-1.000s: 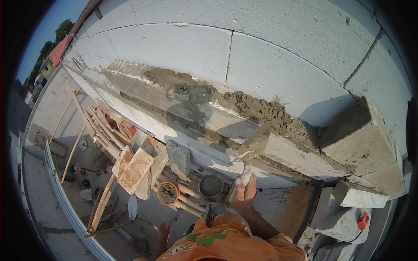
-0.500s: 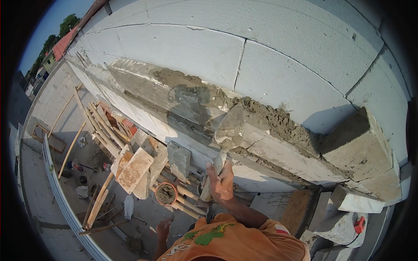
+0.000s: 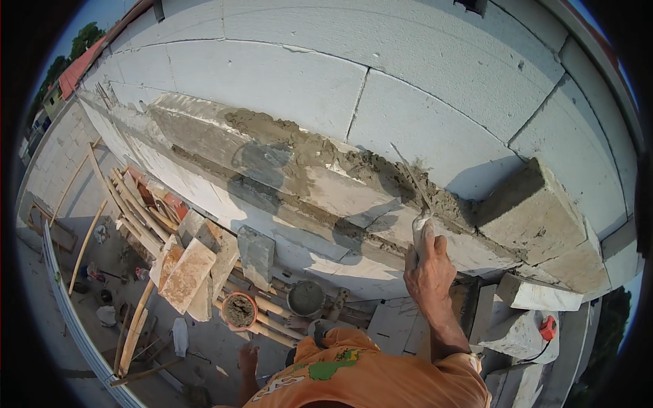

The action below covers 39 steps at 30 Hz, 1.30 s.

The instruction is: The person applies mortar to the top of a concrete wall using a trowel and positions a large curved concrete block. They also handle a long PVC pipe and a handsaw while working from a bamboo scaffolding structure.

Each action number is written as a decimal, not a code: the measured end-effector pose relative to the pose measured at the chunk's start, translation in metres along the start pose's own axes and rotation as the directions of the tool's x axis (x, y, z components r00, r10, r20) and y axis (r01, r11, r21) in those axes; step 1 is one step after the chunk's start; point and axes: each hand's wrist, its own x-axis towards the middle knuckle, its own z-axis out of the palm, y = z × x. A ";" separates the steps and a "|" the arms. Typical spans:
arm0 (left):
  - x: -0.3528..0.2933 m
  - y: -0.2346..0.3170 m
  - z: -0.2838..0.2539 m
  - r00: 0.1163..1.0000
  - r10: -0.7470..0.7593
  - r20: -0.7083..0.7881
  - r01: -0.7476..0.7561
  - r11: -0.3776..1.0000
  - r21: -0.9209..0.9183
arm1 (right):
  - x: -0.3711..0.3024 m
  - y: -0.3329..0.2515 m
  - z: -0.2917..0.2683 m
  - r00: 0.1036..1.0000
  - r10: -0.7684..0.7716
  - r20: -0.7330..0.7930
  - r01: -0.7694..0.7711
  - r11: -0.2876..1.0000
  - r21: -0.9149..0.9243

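Observation:
My right hand (image 3: 430, 267) is closed round the handle of a trowel (image 3: 412, 178). The blade shows nearly edge-on, against the wet grey mortar (image 3: 375, 165) spread along the ledge at the foot of the white block wall (image 3: 292, 75). To the right of the trowel a grey block (image 3: 534, 214) stands on the ledge. Low in the view, my left hand (image 3: 249, 356) hangs beside my body, fingers apart and nothing visible in them.
Below the ledge, loose slabs (image 3: 188, 275) lie on bamboo poles (image 3: 143, 216). Beside them are an orange bucket (image 3: 240, 311) of mortar and a dark bucket (image 3: 306, 298). At the lower right, a red tape measure (image 3: 547, 328) rests on a pale block (image 3: 518, 338).
My right hand has moved right and up along the ledge with the trowel. Its blade has turned from broadside to edge-on. The view has shifted rightward, and the dark bucket now shows.

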 end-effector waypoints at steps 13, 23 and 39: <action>0.013 -0.021 0.010 0.994 0.110 0.014 -0.108 0.990 -0.087 | 0.033 -0.030 0.019 0.935 -0.354 -0.004 0.313 0.834 -0.455; 0.019 -0.009 -0.002 0.998 -0.029 0.055 0.035 0.994 -0.102 | 0.050 -0.037 0.017 0.861 -0.499 0.095 0.459 0.685 -0.566; 0.040 0.030 0.018 0.983 -0.005 0.185 0.044 0.978 -0.205 | 0.017 0.044 -0.051 0.952 -0.295 0.084 0.284 0.744 -0.605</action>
